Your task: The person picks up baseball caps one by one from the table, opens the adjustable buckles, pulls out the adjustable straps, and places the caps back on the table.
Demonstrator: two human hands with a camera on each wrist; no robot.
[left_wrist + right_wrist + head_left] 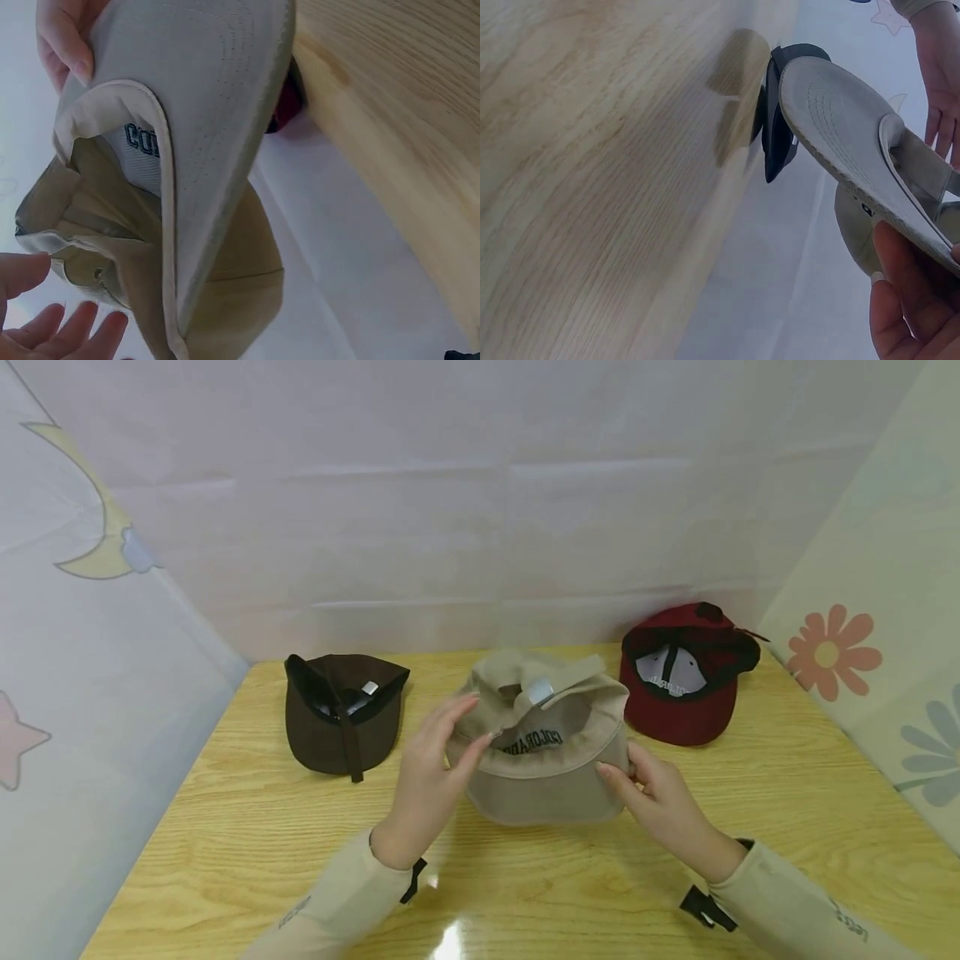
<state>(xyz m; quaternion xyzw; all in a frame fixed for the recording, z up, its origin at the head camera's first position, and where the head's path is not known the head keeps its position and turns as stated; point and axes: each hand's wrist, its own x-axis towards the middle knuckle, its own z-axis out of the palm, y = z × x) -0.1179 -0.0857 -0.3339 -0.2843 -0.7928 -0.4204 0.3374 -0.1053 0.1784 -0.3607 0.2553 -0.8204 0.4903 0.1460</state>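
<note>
A beige baseball cap point(547, 797) is held up off the table, underside of its brim toward me and the inside of its crown showing dark lettering. My right hand point(663, 802) pinches the brim's right corner, thumb on the near face; in the right wrist view its fingers point(900, 270) support the other face. By the cap's left side is my left hand point(427, 768), thumb and fingers spread apart. The left wrist view shows those fingers point(71, 334) straight beside the back strap point(52, 244), gripping nothing; whether the thumb touches the strap I cannot tell.
To the left on the wooden table point(262, 843) lies a dark brown cap point(341, 743), its strap hanging over the brim. A dark red cap point(678, 718) sits at the back right. Pale printed sheets point(480, 527) wall the table's back and sides.
</note>
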